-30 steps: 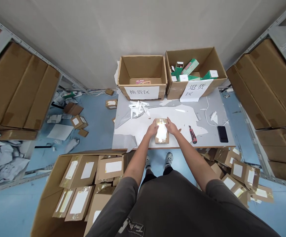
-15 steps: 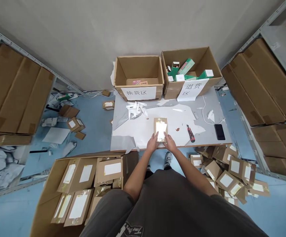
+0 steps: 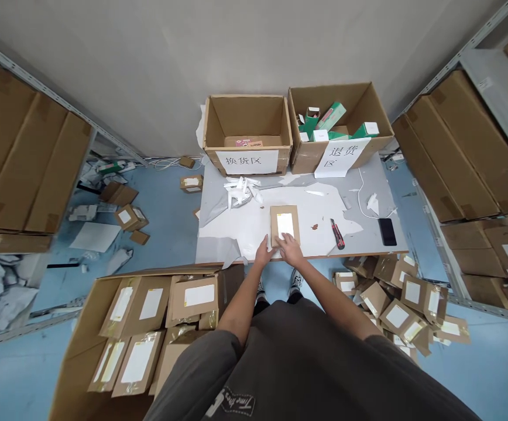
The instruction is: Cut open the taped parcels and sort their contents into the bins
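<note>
A small cardboard box [image 3: 279,214] with a white label lies near the front edge of the table [image 3: 212,250]. My right hand [image 3: 291,251] grips its near end, with fingers over the lower part of the label. At the near left corner is my left hand [image 3: 264,253], its fingers apart and reaching along the box's side; whether it touches the box is hard to see. To the right lie a red and black utility knife [image 3: 337,234] and a dark phone [image 3: 387,232].
Two open cartons with handwritten signs, a left carton [image 3: 247,155] and a right carton [image 3: 302,158], stand at the back. Crumpled white scraps [image 3: 242,192] lie before them. A large carton [image 3: 76,345] of parcels is at lower left; a parcel pile [image 3: 397,316] lies right.
The box's near end has less of my hands on its sides. My right hand has shifted left over the label, and my left hand has moved slightly left and loosened.
</note>
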Demonstrator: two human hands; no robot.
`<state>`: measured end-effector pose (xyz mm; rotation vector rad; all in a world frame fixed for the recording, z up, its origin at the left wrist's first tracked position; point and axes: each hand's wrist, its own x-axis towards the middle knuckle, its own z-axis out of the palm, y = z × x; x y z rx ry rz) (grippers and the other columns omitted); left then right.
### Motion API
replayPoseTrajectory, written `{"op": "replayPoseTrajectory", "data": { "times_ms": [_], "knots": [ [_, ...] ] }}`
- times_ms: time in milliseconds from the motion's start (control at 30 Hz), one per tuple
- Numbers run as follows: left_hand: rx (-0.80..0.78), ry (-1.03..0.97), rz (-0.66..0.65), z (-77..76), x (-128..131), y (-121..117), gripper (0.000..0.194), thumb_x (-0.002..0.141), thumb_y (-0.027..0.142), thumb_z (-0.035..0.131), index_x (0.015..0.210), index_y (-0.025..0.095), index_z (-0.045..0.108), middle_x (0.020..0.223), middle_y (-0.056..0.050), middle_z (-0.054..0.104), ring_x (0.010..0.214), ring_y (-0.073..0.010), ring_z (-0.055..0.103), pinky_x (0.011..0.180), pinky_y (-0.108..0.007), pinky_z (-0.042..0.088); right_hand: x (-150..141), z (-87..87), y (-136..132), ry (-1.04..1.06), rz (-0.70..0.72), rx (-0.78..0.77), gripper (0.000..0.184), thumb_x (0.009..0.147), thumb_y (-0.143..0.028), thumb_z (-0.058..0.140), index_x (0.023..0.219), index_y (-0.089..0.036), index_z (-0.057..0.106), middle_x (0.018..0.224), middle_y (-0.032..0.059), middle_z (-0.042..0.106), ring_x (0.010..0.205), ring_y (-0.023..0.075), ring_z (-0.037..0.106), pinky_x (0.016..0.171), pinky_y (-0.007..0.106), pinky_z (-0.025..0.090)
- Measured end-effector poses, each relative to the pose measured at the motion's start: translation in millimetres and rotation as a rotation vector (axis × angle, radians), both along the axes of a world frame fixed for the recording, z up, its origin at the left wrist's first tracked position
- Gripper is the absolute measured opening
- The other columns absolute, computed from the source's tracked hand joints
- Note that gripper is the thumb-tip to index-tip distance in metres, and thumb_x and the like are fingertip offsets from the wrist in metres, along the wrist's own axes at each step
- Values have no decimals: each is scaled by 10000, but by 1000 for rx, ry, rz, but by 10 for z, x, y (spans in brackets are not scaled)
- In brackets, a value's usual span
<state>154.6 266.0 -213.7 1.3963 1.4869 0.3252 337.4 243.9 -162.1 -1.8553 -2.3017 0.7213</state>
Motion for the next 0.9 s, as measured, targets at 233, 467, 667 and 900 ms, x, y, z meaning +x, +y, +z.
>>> {"op": "replayPoseTrajectory", "data": {
  "times_ms": [233, 467, 667, 900],
  "knots": [
    [156, 249, -245, 347, 209, 72, 1022, 871, 212, 793, 1729, 314, 249, 1767, -179, 267, 1506, -378, 500, 1186, -470, 468, 547, -177, -71, -10, -313, -160, 898, 924, -303, 741, 1714, -292, 314, 1641, 175, 446, 1464, 353, 475, 1137, 475, 478],
    [175, 306, -200, 308, 339, 120, 899, 947, 281, 708, 1730, 302, 268, 1701, -192, 349, 1375, -376, 618, 1122, -485, 529, 408, -219, -31, 78, -278, 15, 749, 947, -207, 624, 1667, -273, 433, 1442, 157, 586, 1334, 331, 549, 1126, 478, 503],
    [249, -33, -114, 107, 38, 96, 988, 939, 349, 740, 1750, 241, 186, 1642, -152, 501, 1529, -275, 475, 1247, -422, 409, 142, 38, -86, 26, -220, 94, 642, 988, -168, 577, 1617, -289, 541, 1640, 183, 435, 1463, 400, 416, 1194, 582, 403],
    [28, 59, -63, -64, -74, 69, 873, 945, 315, 717, 1703, 171, 309, 1551, -189, 615, 1432, -287, 592, 1168, -418, 474, -253, -59, -267, 142, 69, 143, 689, 956, -133, 566, 1624, -297, 523, 1708, 122, 410, 1586, 348, 318, 1235, 538, 359]
  ]
}}
